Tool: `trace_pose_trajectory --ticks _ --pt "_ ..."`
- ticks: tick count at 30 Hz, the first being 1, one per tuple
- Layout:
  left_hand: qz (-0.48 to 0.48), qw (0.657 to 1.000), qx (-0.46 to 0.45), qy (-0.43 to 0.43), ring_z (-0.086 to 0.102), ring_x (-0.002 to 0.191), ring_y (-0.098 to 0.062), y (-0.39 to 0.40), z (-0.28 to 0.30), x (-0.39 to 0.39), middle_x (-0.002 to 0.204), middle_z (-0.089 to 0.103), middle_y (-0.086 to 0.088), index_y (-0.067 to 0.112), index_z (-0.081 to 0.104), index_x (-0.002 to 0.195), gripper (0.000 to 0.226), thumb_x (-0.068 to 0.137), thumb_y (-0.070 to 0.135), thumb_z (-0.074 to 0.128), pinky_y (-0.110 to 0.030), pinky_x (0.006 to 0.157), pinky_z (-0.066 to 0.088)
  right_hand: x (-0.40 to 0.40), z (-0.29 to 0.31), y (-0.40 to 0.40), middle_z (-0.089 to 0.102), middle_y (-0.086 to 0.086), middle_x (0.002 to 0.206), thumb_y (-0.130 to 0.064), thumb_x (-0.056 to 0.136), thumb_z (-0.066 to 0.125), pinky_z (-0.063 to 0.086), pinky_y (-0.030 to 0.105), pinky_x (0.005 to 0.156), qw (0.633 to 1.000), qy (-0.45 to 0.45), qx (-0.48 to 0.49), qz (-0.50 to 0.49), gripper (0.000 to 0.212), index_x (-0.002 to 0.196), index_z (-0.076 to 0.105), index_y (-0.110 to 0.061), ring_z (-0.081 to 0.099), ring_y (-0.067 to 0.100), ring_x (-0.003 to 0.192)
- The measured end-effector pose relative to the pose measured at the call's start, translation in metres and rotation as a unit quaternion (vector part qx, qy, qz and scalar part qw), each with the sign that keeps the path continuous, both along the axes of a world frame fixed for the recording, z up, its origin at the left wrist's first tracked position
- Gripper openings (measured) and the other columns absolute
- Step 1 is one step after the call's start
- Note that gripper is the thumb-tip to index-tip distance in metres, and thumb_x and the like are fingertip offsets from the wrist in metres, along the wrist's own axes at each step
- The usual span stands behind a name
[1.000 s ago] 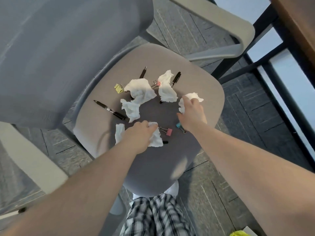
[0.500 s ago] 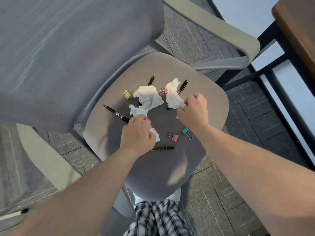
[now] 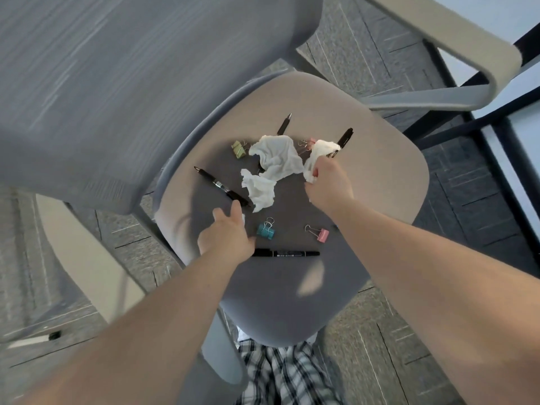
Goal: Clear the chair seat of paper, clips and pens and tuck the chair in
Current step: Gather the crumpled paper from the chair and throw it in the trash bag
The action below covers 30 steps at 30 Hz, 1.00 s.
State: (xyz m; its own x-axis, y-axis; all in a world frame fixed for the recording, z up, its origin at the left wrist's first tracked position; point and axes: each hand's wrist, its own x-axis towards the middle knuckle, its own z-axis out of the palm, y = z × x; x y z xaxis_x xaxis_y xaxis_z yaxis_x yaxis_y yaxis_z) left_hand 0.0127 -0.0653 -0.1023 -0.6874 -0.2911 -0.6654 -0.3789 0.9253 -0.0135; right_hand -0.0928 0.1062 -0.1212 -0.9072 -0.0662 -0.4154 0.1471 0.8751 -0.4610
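Clutter covers most of the chair seat (image 3: 388,182), so the clearing looks barely begun and the tuck-in is not yet started (the chair stands turned away from the dark frame at far right).

Going left to right: a black pen (image 3: 221,186) lies slanted at the left of the seat, its near end just beside the left hand (image 3: 226,233). That hand is curled with a scrap of white paper showing at its fingers (image 3: 237,210); it seems to grip a wad, though most of it is hidden. A green clip (image 3: 239,148) sits far left of the papers. Two loose crumpled papers remain in the middle: a smaller one (image 3: 260,190) just right of the left hand's fingertips, and a larger one (image 3: 277,157) beyond it, lying over a second pen (image 3: 284,124) whose tip points far. A blue clip (image 3: 265,230) lies just beside the left hand, with a black marker (image 3: 285,254) nearer, one end against that wrist. A pink clip (image 3: 319,233) lies apart to the right.

The right hand (image 3: 328,182) is closed on another paper wad (image 3: 318,154), which sticks out past its knuckles. Touching that wad are a second pink clip (image 3: 306,143) and another pen (image 3: 342,141).

My judgement: papers are partly gathered; all pens and clips are left.
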Motion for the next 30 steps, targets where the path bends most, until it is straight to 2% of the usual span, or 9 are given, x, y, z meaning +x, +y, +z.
trace_pose_trajectory --ticks 3,7,11,15,17,20,22,25,30 --pt "0.035 0.999 0.014 0.025 0.056 0.088 -0.028 0.0 -0.005 -0.004 0.123 0.047 -0.011 0.018 0.019 0.138 0.057 0.09 0.02 0.049 -0.034 0.063 0.039 -0.001 -0.004 -0.004 0.053 0.013 0.099 -0.002 0.081 0.053 0.047 0.041 0.07 1.0 0.014 -0.008 0.015 0.024 0.102 0.045 -0.007 0.052 0.034 0.092" --pt "0.078 0.993 0.036 0.077 0.056 0.087 -0.031 -0.005 0.003 -0.014 0.115 0.058 -0.009 0.015 0.024 0.135 0.052 0.087 0.018 0.045 -0.033 0.064 0.038 -0.005 0.011 -0.008 0.051 0.016 0.113 -0.002 0.078 0.055 0.05 0.046 0.076 0.995 0.077 -0.06 -0.011 0.039 0.117 0.047 -0.005 0.05 0.035 0.103" --pt "0.084 0.984 0.065 0.143 0.061 0.095 -0.033 -0.007 0.012 -0.029 0.112 0.065 -0.011 0.022 0.018 0.142 0.063 0.087 0.031 0.049 -0.035 0.07 0.043 -0.019 0.025 -0.019 0.051 0.014 0.121 -0.01 0.081 0.056 0.047 0.042 0.083 0.994 0.079 -0.075 0.016 0.046 0.125 0.043 -0.01 0.048 0.033 0.112" --pt "0.046 0.983 0.128 0.126 0.06 0.108 -0.03 0.0 0.013 -0.048 0.121 0.062 -0.004 0.037 0.01 0.146 0.083 0.08 0.056 0.058 -0.036 0.075 0.044 -0.028 0.02 -0.033 0.048 0.014 0.134 -0.018 0.083 0.06 0.047 0.042 0.085 0.994 0.008 -0.043 0.103 0.064 0.14 0.032 -0.023 0.046 0.035 0.122" --pt "0.022 0.985 0.128 0.111 0.059 0.107 -0.029 0.005 0.009 -0.054 0.119 0.061 -0.003 0.036 0.019 0.143 0.078 0.079 0.056 0.06 -0.034 0.072 0.041 -0.024 0.013 -0.037 0.048 0.015 0.128 -0.021 0.082 0.06 0.051 0.042 0.08 0.993 -0.008 -0.012 0.12 0.059 0.136 0.035 -0.023 0.047 0.036 0.118" --pt "0.0 0.99 0.101 0.103 0.057 0.093 -0.031 0.011 0.001 -0.057 0.113 0.061 -0.008 0.018 0.044 0.119 0.037 0.087 0.035 0.053 -0.035 0.066 0.039 -0.013 0.001 -0.039 0.053 0.016 0.12 -0.022 0.084 0.06 0.054 0.042 0.076 0.991 -0.013 0.043 0.127 0.045 0.126 0.045 -0.016 0.053 0.036 0.111" --pt "0.003 0.987 0.098 0.128 0.054 0.085 -0.031 0.013 -0.004 -0.056 0.108 0.06 -0.011 0.012 0.047 0.106 0.023 0.089 0.026 0.049 -0.036 0.064 0.038 -0.006 -0.007 -0.041 0.051 0.018 0.125 -0.017 0.086 0.06 0.054 0.045 0.08 0.988 -0.031 0.079 0.13 0.043 0.127 0.046 -0.013 0.053 0.037 0.113" --pt "-0.005 0.983 0.106 0.148 0.057 0.093 -0.036 0.015 -0.006 -0.055 0.108 0.059 -0.015 0.007 0.048 0.104 0.022 0.089 0.023 0.05 -0.037 0.064 0.037 -0.001 -0.011 -0.042 0.046 0.02 0.128 -0.008 0.086 0.057 0.051 0.044 0.083 0.985 -0.05 0.106 0.124 0.041 0.126 0.048 -0.011 0.049 0.036 0.115" --pt "-0.04 0.982 0.104 0.15 0.056 0.093 -0.037 0.011 -0.001 -0.05 0.107 0.056 -0.017 0.003 0.049 0.099 0.018 0.086 0.016 0.052 -0.036 0.063 0.035 0.011 -0.001 -0.035 0.041 0.018 0.129 -0.009 0.09 0.049 0.047 0.042 0.081 0.989 -0.028 0.082 0.118 0.031 0.121 0.053 -0.009 0.045 0.036 0.116"
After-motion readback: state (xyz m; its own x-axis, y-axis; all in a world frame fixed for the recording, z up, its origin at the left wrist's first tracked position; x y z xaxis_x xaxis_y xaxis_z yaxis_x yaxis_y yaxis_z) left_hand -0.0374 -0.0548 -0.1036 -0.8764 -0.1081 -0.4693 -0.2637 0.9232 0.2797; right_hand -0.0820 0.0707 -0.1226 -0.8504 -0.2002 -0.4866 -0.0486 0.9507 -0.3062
